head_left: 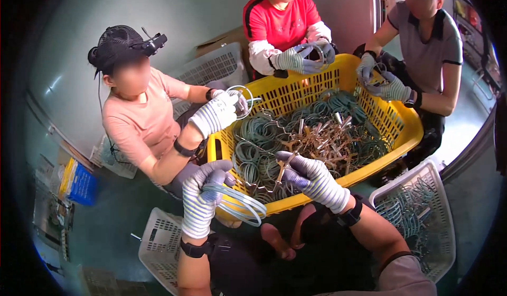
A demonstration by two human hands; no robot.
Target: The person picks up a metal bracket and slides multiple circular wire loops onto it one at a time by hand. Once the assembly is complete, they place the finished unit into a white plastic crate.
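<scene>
In the foreground, a loose bundle of pale blue-grey rings (244, 207) is being gripped by the gloved left hand (202, 193); the fingers are being wrapped around one side of the bundle, while its opposite side is being extended to the right, in front of the near rim of the basket. A small copper-coloured metal piece (281, 173) is being pinched between the thumb and fingers of the gloved right hand (312, 180), over the near part of the basket and apart from the bundle. Dark bands (194, 248) are being worn at both wrists. At lower left, a white crate (157, 243) is being partly hidden by the left forearm; at lower right, similar rings are being contained in another white crate (447, 238).

In the middle ground, grey-green rings (252, 161) are being contained in the yellow basket (364, 175), and a heap of metal pieces (325, 144) is being supported among them.

Around the basket, a pale ring (244, 101) is being handled by a person in a salmon shirt (142, 116), at left; smaller items are being handled by a person in a red top (280, 21) and a person in a grey shirt (425, 48). Behind, a grey crate (224, 63) is being partly covered by the person at left.
</scene>
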